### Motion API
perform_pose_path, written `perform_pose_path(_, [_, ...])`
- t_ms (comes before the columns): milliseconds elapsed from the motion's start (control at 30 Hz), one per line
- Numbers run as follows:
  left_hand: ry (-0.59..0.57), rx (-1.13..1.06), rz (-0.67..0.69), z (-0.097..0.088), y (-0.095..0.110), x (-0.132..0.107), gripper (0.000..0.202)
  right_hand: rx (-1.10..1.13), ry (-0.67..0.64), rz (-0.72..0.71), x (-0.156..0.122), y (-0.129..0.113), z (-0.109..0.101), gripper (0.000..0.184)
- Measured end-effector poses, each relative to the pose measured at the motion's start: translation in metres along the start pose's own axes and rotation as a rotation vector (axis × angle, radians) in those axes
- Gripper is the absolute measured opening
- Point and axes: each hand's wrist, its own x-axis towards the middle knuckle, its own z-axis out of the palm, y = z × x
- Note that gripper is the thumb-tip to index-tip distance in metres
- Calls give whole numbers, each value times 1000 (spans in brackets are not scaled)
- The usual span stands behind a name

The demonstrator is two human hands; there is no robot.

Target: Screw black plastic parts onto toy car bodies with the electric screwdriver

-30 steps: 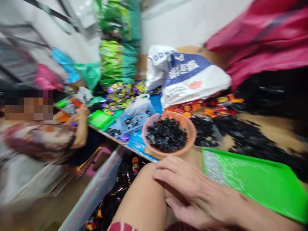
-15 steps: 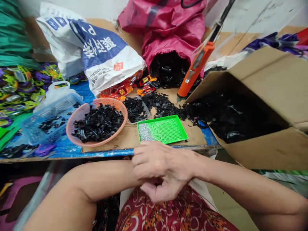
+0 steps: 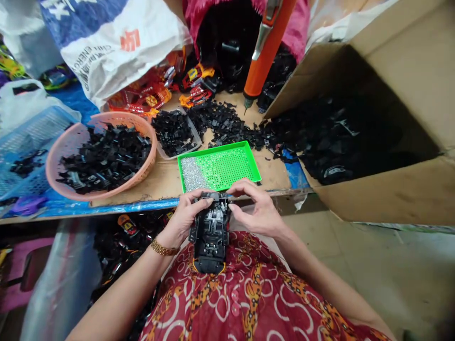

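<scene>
A black toy car chassis (image 3: 210, 232) is held over my lap, its underside up and its long axis pointing away from me. My left hand (image 3: 185, 213) grips its far left part, thumb lying across the far end. At the far right corner, my right hand (image 3: 259, 210) has its curled index finger and thumb against the edge. Whether a small part is between those fingertips cannot be made out. Just past the chassis, a green perforated tray (image 3: 254, 163) holds small silver screws (image 3: 194, 174) at its left side.
An orange electric screwdriver (image 3: 259, 71) hangs tip down over loose black parts (image 3: 227, 123). Left are a pink basket (image 3: 55, 156) and a clear box (image 3: 195, 137), both with black parts. A cardboard box (image 3: 384, 194) stands right; a white sack (image 3: 117, 61) spills orange-red car bodies (image 3: 145, 97).
My hands were crossed at the wrists and have come apart. The toy car chassis now shows between them. The view has tilted down and moved closer to the bench.
</scene>
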Motion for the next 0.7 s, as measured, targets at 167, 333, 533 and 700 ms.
perform_pose_path(167, [-22, 57, 54, 7, -1, 0, 28, 45, -52, 60, 10, 2, 0, 17])
perform_pose_path(333, [-151, 104, 78, 8, -10, 2, 23, 7, -203, 41, 21, 7, -5, 14])
perform_pose_path(533, [-190, 74, -21, 3, -19, 1, 31, 2, -246, 58, 19, 14, -10, 14])
perform_pose_path(700, [-146, 55, -7, 1, -22, -3, 31, 42, -307, 44, 15, 14, -11, 13])
